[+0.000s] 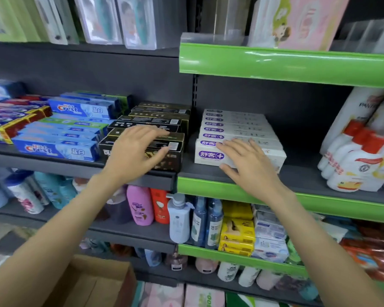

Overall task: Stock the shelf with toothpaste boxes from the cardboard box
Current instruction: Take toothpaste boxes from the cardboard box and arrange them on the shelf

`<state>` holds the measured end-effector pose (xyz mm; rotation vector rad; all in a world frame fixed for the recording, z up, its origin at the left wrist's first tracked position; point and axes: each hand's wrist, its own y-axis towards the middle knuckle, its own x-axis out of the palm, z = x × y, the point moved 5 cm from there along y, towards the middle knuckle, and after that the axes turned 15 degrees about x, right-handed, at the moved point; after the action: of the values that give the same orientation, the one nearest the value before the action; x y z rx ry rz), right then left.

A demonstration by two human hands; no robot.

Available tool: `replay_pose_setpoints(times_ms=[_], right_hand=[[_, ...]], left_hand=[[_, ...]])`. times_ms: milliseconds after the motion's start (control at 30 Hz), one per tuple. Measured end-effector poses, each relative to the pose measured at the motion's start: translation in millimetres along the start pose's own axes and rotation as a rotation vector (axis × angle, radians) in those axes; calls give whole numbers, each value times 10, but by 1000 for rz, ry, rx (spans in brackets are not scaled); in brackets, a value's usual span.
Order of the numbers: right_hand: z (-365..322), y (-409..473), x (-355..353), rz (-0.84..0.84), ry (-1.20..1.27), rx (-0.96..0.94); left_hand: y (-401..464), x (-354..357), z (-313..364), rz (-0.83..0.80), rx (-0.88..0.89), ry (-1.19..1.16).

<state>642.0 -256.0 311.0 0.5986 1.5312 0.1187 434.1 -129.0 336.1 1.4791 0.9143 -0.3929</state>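
A: Toothpaste boxes: two stacks matter here. Black toothpaste boxes [146, 138] sit at the right end of the grey shelf [75, 167]; white toothpaste boxes [237, 134] sit at the left end of the green-edged shelf [231, 185], just beside them across the upright.

B: Hands?

A: Left hand [138, 151] lies on the front black boxes, fingers spread and nearly straight, thumb out toward the box end. Not gripping anything. Right hand [251, 162] lies flat on the front white box, fingers straight, thumb down over the front face. Also holding nothing.

B: So which step?

A: Looks like squaring up, pressing both stacks into line. Neither hand carries a box.

B: Cardboard box?

A: Cardboard box [91, 282] is at bottom left, below the left forearm. Only a corner and part of the inside show; that part looks bare, can't tell whether stock is left.

B: Next move?

A: My guess: lift both hands off, drop one to the carton, check for more boxes. If there are any, pick one up by its long sides and match the label orientation. Room beside the white stack, toward the shampoo bottles [359, 156], looks open.

B: Risk?

A: Front black box sits near the shelf lip. Push back, not sideways.
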Motion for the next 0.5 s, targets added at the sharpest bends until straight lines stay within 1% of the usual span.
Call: replay_pose_setpoints(times_ms=[100,200,300,500], right_hand=[[-245,131,76,28,12,35],[-353,244,158,-4,-7,115],[-349,271,199,-3,38,175],[-360,299,137,-2,100,240]], left_hand=[[-155,125,-280,-199,-12,-3],[-233,181,-421,-295,6,-32],[-261,203,-459,-312,60,-37],[-262,200,-473,-256,124,-28]])
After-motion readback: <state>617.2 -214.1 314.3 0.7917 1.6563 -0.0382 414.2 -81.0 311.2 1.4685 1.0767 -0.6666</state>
